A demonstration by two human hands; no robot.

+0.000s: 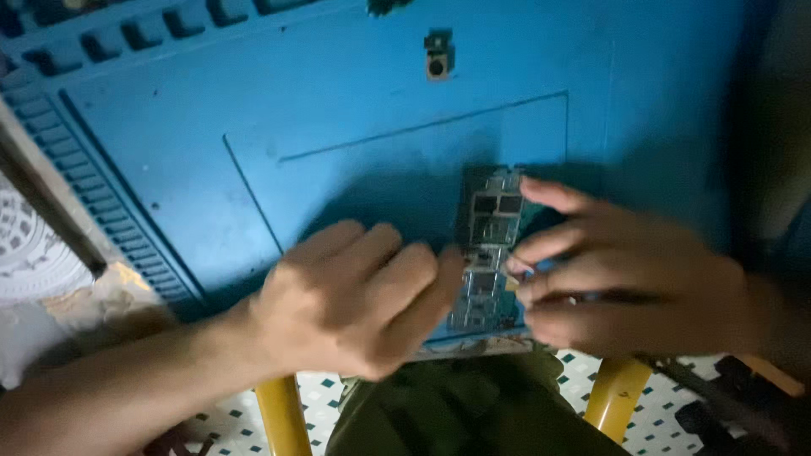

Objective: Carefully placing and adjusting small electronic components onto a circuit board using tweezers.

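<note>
The board (pixel 487 253) is a narrow circuit board with metal shields and small chips. It lies on the blue mat (pixel 338 127), close to the near edge of the mat, a little right of the middle. Its long axis runs away from the person toward the far side of the mat, almost straight, with the far end leaning slightly to the right.

The 2 hands come to the board from opposite sides, so the board sits between them. The left hand (pixel 355 295) is at the left long edge. Its fingers are curled in, nearly a loose fist, and the knuckles touch or almost touch the lower half of the board. I cannot tell if it pinches the edge or only presses against it, because the fingertips are hidden under the hand. The right hand (pixel 625 287) is at the right long edge. Its fingers (pixel 549 245) are stretched toward the board and are close together, and the tips rest on the right edge near the middle. It seems that a thin dark tool lies in this hand, but the picture is too blurred to be sure. Both hands are about equally near.

Farther out on the mat, well apart from the board, lies 1 small part (pixel 438 56) like a camera module. The mat has rows of small compartments (pixel 101 51) along its far and left sides. Below the mat edge, 2 yellow legs (pixel 279 414) and a tiled floor are visible.
</note>
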